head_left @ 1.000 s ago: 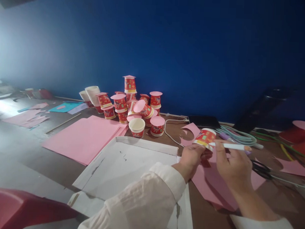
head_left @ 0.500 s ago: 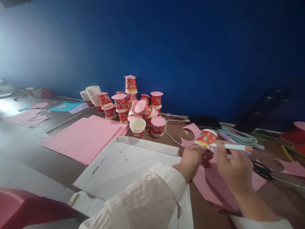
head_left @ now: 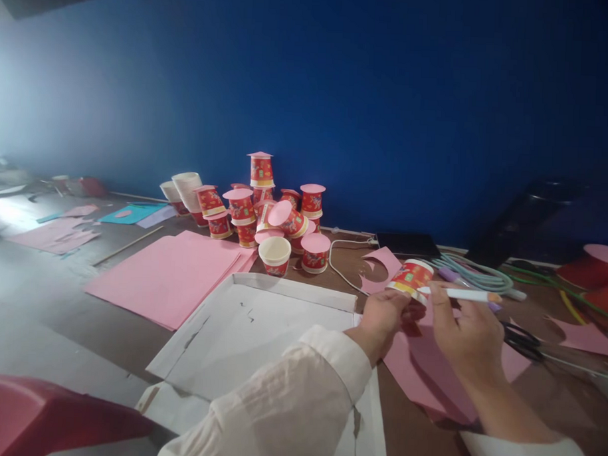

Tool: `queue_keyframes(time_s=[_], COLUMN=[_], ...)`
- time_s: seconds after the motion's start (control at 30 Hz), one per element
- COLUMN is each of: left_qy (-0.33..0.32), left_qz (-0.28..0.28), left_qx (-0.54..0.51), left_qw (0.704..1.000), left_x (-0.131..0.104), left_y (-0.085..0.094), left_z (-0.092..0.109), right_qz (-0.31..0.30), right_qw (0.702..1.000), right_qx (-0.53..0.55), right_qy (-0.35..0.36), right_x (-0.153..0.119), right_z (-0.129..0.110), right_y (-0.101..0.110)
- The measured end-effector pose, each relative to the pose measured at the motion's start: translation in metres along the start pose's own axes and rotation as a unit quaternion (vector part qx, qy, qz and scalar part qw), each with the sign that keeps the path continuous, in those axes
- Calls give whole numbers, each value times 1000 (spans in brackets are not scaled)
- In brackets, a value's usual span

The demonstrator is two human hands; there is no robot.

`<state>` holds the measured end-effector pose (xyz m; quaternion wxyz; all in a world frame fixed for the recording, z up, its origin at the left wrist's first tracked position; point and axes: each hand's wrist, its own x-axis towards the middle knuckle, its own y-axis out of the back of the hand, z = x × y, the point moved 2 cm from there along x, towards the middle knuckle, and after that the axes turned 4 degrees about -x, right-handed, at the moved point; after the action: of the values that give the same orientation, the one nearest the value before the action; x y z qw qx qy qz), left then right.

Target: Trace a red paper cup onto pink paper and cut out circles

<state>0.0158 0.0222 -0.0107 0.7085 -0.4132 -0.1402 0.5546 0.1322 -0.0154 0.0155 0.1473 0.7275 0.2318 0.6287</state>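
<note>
My left hand (head_left: 383, 317) grips a red patterned paper cup (head_left: 413, 275), tilted on its side, by its lower end. In my right hand (head_left: 467, 333) is a white pen with an orange end (head_left: 464, 295), held between thumb and fingers. The pen's tip points left and meets or nearly meets the cup's lower edge; contact is hard to make out. Pink paper sheets (head_left: 423, 378) lie beneath both hands. A pink offcut (head_left: 382, 261) with a curved cut-out sits just behind the cup.
Stacked red cups with pink discs (head_left: 239, 206) stand by the blue wall. An upright open cup (head_left: 274, 253) is in front. A white box lid (head_left: 260, 326) lies left of my hands, beside pink sheets (head_left: 167, 270). Scissors (head_left: 522, 339) and coiled cables (head_left: 477, 270) are at right.
Almost nothing differs. The pen has dipped very slightly at the cup's edge, while both hands keep their hold.
</note>
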Motion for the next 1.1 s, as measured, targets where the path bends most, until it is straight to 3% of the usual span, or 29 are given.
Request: queue_keyframes(time_s=[0.2,0.47,0.8,1.1], left_qy=[43,52,50,28], left_qz=[31,36,23,17], left_qx=[3,-16,8,0], left_qw=[999,998,998,999], left_x=[-3,-6,-10,-8], left_y=[-2,-5,-6,-4], left_z=[5,9,12,9], right_qz=[38,14,-22,-19], right_qw=[995,985,984,984], right_qx=[34,49,32,21], right_qy=[-88,-163,-176,-175], right_x=[3,5,5,5], right_z=[-2,-3,-4,-3], right_y=[10,13,9,7])
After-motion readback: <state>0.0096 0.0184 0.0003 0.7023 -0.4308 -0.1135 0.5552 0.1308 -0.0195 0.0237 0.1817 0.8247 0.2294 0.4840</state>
